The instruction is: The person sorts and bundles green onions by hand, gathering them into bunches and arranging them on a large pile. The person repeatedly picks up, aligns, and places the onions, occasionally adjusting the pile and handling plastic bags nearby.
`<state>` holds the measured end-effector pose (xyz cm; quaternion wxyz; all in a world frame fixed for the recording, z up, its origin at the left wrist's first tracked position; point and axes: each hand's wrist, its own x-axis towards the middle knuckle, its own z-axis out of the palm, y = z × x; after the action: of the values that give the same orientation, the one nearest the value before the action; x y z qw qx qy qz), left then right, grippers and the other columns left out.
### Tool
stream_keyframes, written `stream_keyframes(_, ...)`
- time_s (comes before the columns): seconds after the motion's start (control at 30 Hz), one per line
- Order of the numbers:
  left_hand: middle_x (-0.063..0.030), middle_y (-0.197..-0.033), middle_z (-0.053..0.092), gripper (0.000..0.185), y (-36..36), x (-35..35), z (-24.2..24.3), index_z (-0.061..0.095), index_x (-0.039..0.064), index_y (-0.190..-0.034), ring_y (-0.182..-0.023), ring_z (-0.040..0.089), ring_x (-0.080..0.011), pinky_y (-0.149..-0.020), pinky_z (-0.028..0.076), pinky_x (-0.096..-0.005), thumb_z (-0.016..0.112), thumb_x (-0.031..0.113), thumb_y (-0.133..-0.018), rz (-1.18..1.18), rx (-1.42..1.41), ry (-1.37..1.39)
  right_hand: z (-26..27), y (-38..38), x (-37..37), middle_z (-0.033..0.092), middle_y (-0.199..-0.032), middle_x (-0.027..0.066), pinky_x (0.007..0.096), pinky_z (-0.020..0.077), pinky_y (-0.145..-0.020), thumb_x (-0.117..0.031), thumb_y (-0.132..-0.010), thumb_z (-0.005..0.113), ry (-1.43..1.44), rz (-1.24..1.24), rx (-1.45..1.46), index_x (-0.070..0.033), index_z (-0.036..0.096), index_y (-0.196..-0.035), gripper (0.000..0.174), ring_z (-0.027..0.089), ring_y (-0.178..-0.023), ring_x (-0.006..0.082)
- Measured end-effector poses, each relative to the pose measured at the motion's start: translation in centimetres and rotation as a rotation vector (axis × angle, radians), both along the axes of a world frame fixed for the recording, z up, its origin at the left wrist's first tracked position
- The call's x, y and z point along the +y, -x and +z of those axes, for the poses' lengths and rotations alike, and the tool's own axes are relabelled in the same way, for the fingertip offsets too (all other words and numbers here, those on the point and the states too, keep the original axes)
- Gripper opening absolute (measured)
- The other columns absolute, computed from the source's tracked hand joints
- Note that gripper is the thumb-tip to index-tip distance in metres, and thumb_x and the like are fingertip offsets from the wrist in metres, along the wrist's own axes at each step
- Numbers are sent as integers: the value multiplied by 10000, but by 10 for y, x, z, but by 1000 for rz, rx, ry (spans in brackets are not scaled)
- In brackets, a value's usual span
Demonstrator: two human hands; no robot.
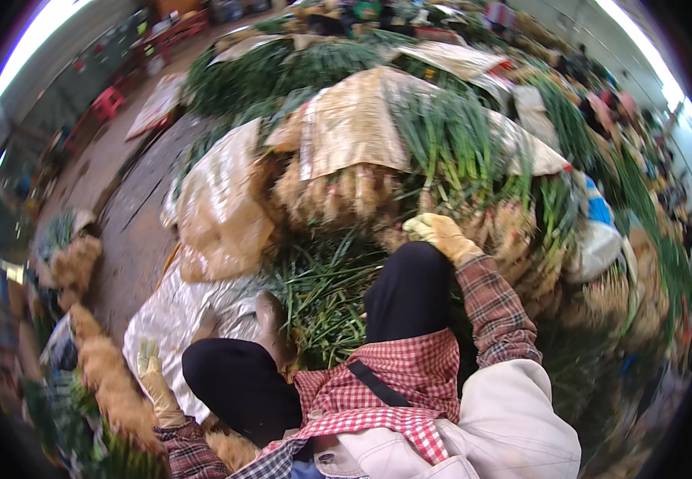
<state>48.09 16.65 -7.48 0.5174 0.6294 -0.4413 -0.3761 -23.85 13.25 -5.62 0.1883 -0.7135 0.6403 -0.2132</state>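
Observation:
My right hand (435,232), in a pale yellow glove, is at my right knee beside rooted green onions (504,230); whether it grips anything is unclear. At the lower left, my left hand (153,365) wears a similar glove, its fingers raised and apart, with nothing in them. It is over the edge of a white plastic sheet (172,299), near a long row of brown roots (109,377). Loose green leaves (328,287) lie between my legs. Ahead, a woven plastic sack (352,120) partly covers a heap of green onions whose roots face me.
Another sack (220,203) drapes the heap's left end. More onions (334,63) with sacks over them lie behind. A small bundle (73,263) rests on the floor at left. A red plastic stool (108,103) stands farther back. Other people are in the background at upper right.

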Motion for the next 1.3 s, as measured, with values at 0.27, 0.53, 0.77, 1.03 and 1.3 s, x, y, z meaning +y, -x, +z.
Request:
stream_keyframes(0.27, -94, -1277, 602, 513, 113, -136, -1, 529, -32, -1360, -1150, 548, -156, -983, 427, -300, 648, 248, -947, -326, -136, -138, 49, 24, -9, 550, -1350, 182, 321, 489, -1000, -377, -972, 588, 92, -621, -798, -9, 480, -1376, 557, 577, -1180, 260)
stream_keyframes(0.53, -152, -1268, 631, 400, 284, -273, 25, 555, -30, -1312, -1165, 599, -258, -1032, 451, -354, 552, 161, -960, -676, -675, 290, 48, 143, -92, 527, -1266, 387, 527, 475, -950, -873, -604, 634, -185, -1209, 240, 113, 27, -1499, 1463, 564, -1182, 454)
stream_keyframes(0.77, -186, -1607, 171, 933, 441, -336, -14, 241, 140, -1550, -1484, 144, -369, -1204, 170, -471, 595, 627, -837, -771, -856, 424, 0, 132, -134, 277, -1477, 366, 550, 457, -977, -570, -711, 787, -239, -1190, 535, -128, -94, -1557, 1299, 431, -1288, 496)
stream_keyframes(1.03, -218, -1523, 334, 910, 270, -405, -121, 302, 34, -1494, -1365, 409, -372, -1070, 402, -420, 778, 298, -765, -76, -1095, -460, -36, 189, -104, 325, -1438, 406, 501, 377, -1081, -471, -775, 774, -30, -1025, 532, -154, -36, -1571, 1179, 415, -1298, 514)
stream_keyframes(1.3, -89, -893, 720, 276, 27, -434, -52, 667, 49, -1113, -824, 681, -236, -775, 543, -329, 622, 207, -891, 180, -535, 28, 58, 104, -88, 449, -1415, 295, 451, 385, -1065, -287, -932, 649, 210, -694, 650, -69, 210, -1551, 790, 480, -1268, 414)
